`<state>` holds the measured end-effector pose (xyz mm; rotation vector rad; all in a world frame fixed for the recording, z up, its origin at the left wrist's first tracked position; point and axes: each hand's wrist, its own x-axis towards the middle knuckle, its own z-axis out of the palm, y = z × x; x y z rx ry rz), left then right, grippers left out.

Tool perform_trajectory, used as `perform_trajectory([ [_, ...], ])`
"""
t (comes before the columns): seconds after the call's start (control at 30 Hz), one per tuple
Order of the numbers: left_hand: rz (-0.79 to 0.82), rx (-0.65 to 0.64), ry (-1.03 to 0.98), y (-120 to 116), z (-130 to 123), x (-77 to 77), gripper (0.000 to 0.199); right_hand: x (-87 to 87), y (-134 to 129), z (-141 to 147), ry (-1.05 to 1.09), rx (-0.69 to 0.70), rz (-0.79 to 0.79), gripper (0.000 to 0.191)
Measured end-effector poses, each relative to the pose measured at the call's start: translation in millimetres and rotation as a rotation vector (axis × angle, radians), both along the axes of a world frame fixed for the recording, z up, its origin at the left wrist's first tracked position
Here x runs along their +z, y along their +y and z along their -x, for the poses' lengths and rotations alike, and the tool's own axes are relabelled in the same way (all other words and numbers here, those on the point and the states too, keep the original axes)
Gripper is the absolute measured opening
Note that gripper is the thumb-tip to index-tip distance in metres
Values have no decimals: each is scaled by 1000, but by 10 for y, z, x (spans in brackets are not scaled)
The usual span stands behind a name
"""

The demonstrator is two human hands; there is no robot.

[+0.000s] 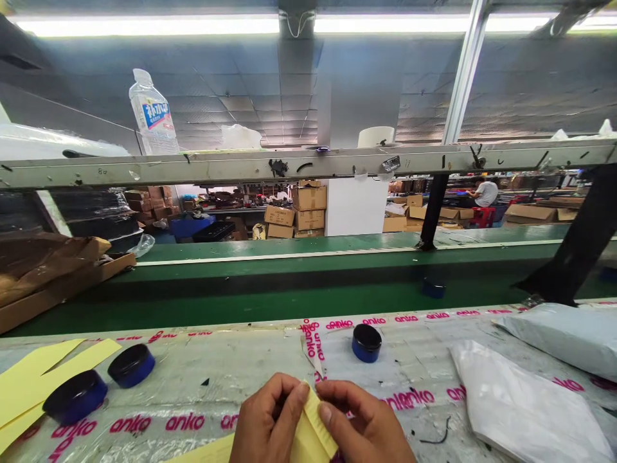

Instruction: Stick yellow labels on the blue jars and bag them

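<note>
I have the left hand [270, 421] and right hand [361, 421] pinched on a folded yellow card strip [315, 418], its long axis running 11 to 5 o'clock.

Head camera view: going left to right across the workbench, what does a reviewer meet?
Blue jar with black lid → second blue jar with black lid → left hand → folded yellow card → right hand → white plastic bag
</note>
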<state>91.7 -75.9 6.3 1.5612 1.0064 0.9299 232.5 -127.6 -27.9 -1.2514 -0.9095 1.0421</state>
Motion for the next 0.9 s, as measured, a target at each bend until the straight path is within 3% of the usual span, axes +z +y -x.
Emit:
perform_trajectory([
  [0.17,-155,-34,69,4,0,-16,41,91,-11,-34,32,82,6,41],
  [0.47,-321,-23,103,-15,-23,-67,38,179,-32,-86,18,22,14,28],
  [0.67,-205,9,37,-42,-69,-12,39,154,-47,-136,-102,105,44,22],
  [0.9,46,-27,-69,-72,-78,-7,44,37,-52,-126,3,121,6,37],
])
